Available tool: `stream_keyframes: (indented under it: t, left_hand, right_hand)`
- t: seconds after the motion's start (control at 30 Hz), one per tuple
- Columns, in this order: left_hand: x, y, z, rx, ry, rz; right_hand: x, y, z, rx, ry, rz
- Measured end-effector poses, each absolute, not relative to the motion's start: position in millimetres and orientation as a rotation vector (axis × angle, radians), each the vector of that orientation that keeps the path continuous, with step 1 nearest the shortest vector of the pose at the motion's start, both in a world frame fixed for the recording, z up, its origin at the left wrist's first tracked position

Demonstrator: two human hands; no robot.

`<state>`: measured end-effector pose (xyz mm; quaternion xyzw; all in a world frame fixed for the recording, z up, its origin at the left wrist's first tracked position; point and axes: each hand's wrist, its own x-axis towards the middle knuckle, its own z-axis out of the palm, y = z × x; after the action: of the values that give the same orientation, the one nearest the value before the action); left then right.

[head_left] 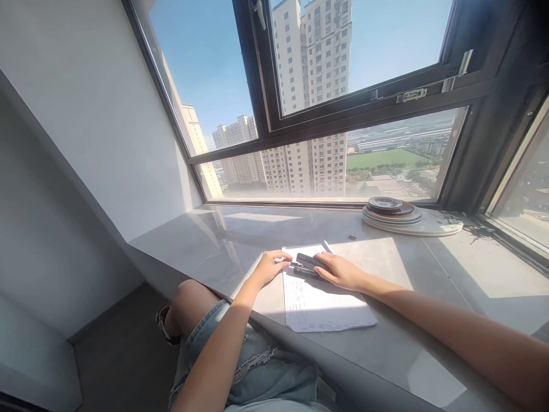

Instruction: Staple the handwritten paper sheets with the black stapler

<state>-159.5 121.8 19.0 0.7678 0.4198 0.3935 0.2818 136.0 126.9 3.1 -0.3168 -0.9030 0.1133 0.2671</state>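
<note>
A black stapler (305,264) lies over the upper part of a stack of white paper (326,306) on the pale stone sill (253,229). My right hand (341,271) is wrapped round the stapler's right end. At its left end, my left hand (271,267) has thumb and forefinger nearly together at the paper's upper left edge; whatever small thing they pinch is too small to make out. Rows of short dark marks run down the left side and along the bottom of the top sheet. A whitish pen-like object (327,246) sticks out above my right hand.
Stacked plates (390,213) rest on a round white board (441,224) near the window at the right, with keys (480,231) beside it. A small dark piece (352,237) lies behind the paper. The sill's front edge runs above my knees.
</note>
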Motion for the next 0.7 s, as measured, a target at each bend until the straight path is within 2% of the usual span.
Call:
stream_keyframes:
  t: [0.5,0.7]
  left_hand:
    - [-162.3,123.8,13.9,2.213,1.129,0.863]
    - [-161.6,123.4,16.2,2.381,1.462,0.869]
  right_hand:
    - [135.8,126.4,3.6,-0.885,-2.443,0.305]
    - [134.9,124.8,6.8,-0.875,-2.444,0.273]
